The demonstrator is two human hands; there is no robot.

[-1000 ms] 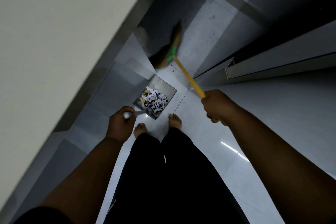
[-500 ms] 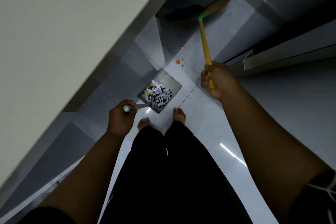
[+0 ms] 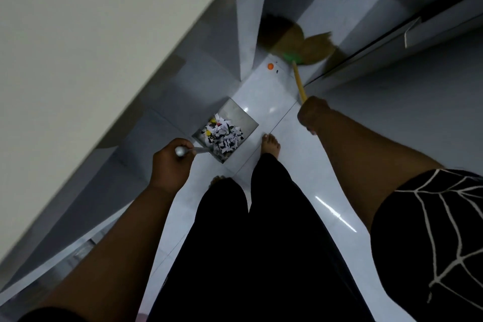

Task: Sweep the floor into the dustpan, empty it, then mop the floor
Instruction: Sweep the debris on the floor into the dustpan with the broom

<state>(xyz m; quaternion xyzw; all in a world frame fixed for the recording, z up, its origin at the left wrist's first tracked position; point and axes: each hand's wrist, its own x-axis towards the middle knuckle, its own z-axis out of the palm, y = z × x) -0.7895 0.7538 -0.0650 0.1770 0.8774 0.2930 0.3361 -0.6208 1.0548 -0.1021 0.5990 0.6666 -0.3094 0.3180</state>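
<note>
Left grip (image 3: 171, 162): fingers curled round the grey handle of the dustpan (image 3: 241, 119), at 10 o'clock from the view's centre.
Dustpan: at 1 o'clock from the left grip, open mouth facing 1 o'clock; I cannot tell whether it rests on the floor (image 3: 295, 157) or hangs just over it.
Scraps (image 3: 224, 136): a heap of white and black paper bits with some yellow and red, piled at the pan's handle end.
Right grip (image 3: 312, 115): closed round the yellow stick of the broom (image 3: 299, 83), at 1 o'clock from the centre.
Broom: the stick runs toward 11 o'clock from the right grip to a green collar; the straw bristles beyond it are blurred.
Orange bit (image 3: 270, 66): on a white tile at 9 o'clock from the collar, between bristles and dustpan, touching neither.
Right foot (image 3: 271, 142): bare, just at 3 o'clock from the dustpan.
Wall (image 3: 78, 34): pale, filling 9 to 11 o'clock.
</note>
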